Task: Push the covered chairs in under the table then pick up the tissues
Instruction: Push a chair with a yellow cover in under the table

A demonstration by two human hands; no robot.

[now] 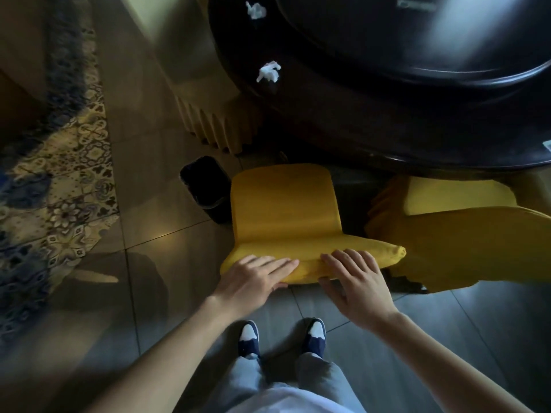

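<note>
Both hands rest on the top edge of the backrest of a yellow-covered chair [284, 210] that stands directly in front of the person. The left hand [256, 274] lies flat with fingers spread over the left part of the backrest top, thumb tucked under its near edge. The right hand [356, 281] lies just beside it on the right part, fingers loosely spread and draped over the cover, thumb below; neither hand is closed tight around the fabric. The chair's seat points away toward the dark round counter [328, 114], its front edge near the counter's rim. A second yellow-covered chair [465, 239] stands just to the right, partly under the counter. Two crumpled white tissues lie on the counter well beyond the hands: the nearer tissue [269, 72] and the farther tissue [255, 9]. A black waste bin [205, 183] sits on the tiled floor [155, 228] left of the chair.
</note>
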